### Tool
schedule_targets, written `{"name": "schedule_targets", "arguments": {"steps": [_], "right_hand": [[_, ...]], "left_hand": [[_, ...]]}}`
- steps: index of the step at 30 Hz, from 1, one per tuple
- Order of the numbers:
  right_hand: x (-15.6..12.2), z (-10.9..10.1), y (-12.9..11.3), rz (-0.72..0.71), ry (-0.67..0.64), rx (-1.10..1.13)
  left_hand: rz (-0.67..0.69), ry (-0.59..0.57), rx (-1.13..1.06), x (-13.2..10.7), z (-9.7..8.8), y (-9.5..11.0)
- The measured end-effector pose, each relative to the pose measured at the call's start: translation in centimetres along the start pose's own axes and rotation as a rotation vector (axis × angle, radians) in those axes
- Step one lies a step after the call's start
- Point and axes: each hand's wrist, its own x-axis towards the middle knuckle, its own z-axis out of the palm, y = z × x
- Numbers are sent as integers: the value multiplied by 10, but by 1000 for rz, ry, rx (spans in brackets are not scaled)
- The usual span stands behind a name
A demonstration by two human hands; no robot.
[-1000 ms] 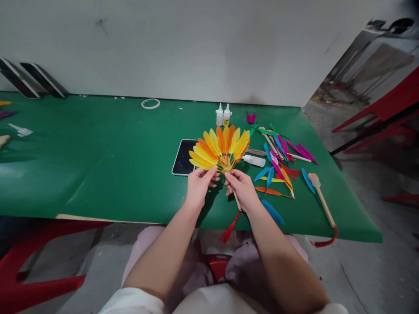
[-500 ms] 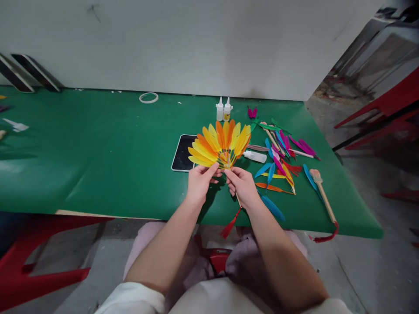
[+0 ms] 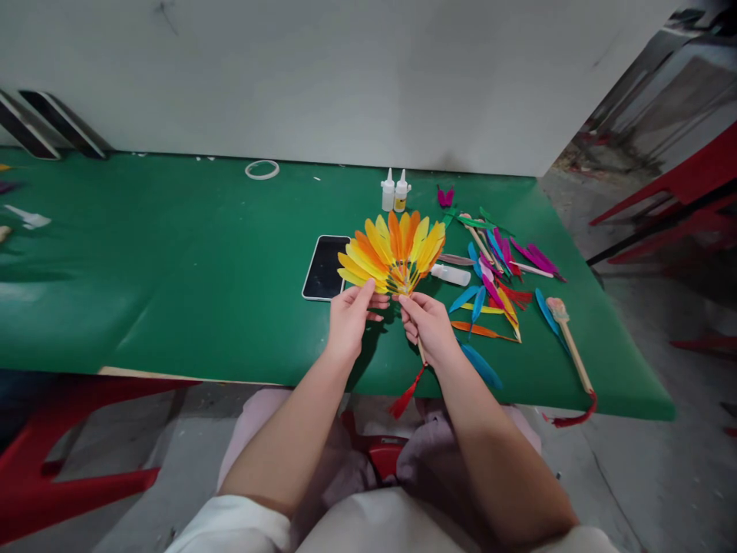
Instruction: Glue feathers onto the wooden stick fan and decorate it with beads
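Note:
A feather fan [image 3: 394,252] of yellow and orange feathers stands upright above the green table [image 3: 173,269]. My right hand [image 3: 427,329] is closed round its wooden handle, and a red tassel [image 3: 404,397] hangs below that hand. My left hand [image 3: 352,321] pinches the lowest yellow feathers at the fan's left base. Both hands are near the table's front edge.
A black phone [image 3: 325,266] lies flat behind my left hand. Two small glue bottles [image 3: 394,192] stand further back, and a third bottle [image 3: 451,274] lies on its side. Loose coloured feathers [image 3: 495,276] and a second fan handle [image 3: 567,342] lie to the right. A red stool [image 3: 69,468] stands lower left.
The fan has tilted and shifted slightly to the right. Both hands keep their hold and have barely moved.

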Motion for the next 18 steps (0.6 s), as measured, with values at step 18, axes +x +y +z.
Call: {"name": "schedule_targets", "arguments": {"steps": [18], "right_hand": [[-1, 2, 1, 32, -12, -19]], "left_hand": [[85, 19, 102, 4, -6, 2]]}}
